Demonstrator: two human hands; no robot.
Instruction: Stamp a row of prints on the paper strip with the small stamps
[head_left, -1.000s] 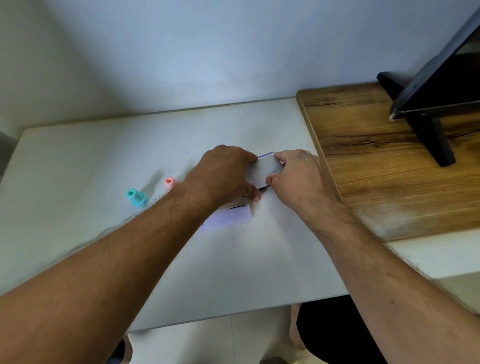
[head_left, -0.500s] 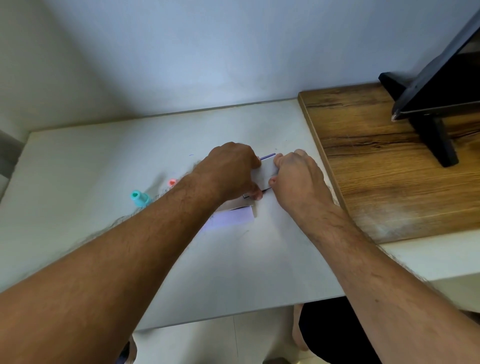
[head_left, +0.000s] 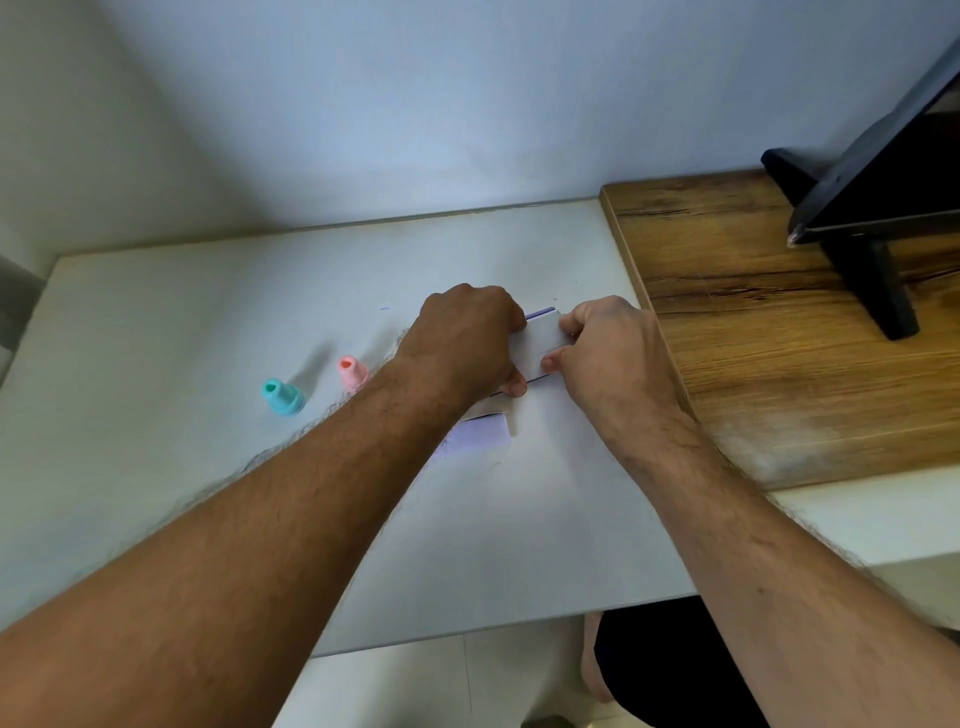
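A small white paper pad (head_left: 540, 348) with a purple edge lies at the middle of the white table (head_left: 208, 322). My left hand (head_left: 465, 340) grips its left side with curled fingers. My right hand (head_left: 608, 353) pinches its right edge between thumb and fingers. A pale purple paper strip (head_left: 480, 434) lies just in front of the pad, partly under my left wrist. Left of my forearm stand two small stamps, a teal stamp (head_left: 282, 397) and a pink stamp (head_left: 352, 372).
A raised wooden board (head_left: 753, 332) borders the white table on the right. A black monitor stand (head_left: 878, 280) rests on it at the far right. A wall closes the back. The table's front edge (head_left: 467, 631) lies near my body.
Both hands stay on the pad. My right hand has closed in slightly toward the left hand; the view has shifted a little.
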